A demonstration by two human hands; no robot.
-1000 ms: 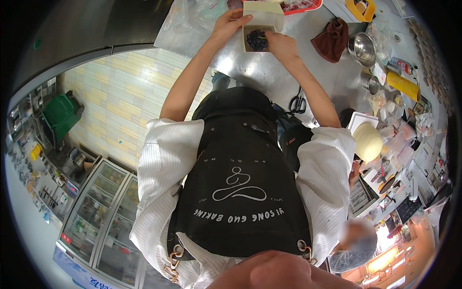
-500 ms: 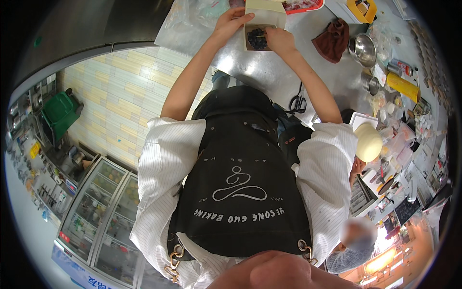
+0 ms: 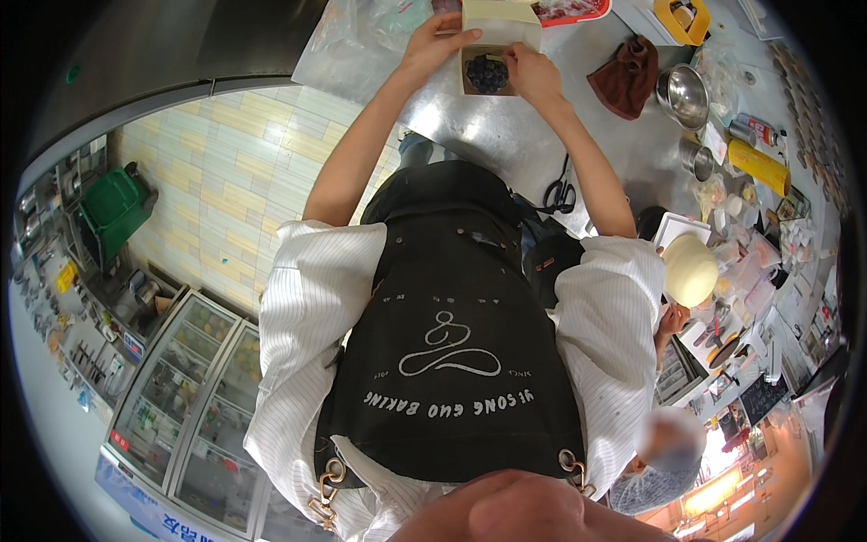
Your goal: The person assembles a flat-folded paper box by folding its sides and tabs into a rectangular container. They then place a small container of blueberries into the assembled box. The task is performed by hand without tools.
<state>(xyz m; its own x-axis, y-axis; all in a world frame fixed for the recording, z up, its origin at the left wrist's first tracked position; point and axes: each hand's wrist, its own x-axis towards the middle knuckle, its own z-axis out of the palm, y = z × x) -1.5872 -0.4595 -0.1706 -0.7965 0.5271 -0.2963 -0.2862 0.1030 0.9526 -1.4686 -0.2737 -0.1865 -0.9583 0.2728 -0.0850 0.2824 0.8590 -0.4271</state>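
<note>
A small open cardboard box (image 3: 470, 70) with a dark pastry (image 3: 487, 73) inside sits on the steel worktop (image 3: 506, 135), its pale lid (image 3: 501, 16) flipped up behind. My left hand (image 3: 438, 38) grips the box's left wall and lid edge. My right hand (image 3: 531, 70) pinches the box's right wall. Both forearms reach out over my black apron.
Scissors (image 3: 562, 193) lie on the worktop near my right elbow. A brown cloth (image 3: 625, 76), a steel bowl (image 3: 684, 94), a steel cup (image 3: 696, 159) and a yellow packet (image 3: 757, 166) stand at the right. A clear plastic bag (image 3: 354, 41) lies left. Another person in a hairnet (image 3: 664, 452) works lower right.
The box has stayed in place between my hands; my fingers have shifted slightly along its edges.
</note>
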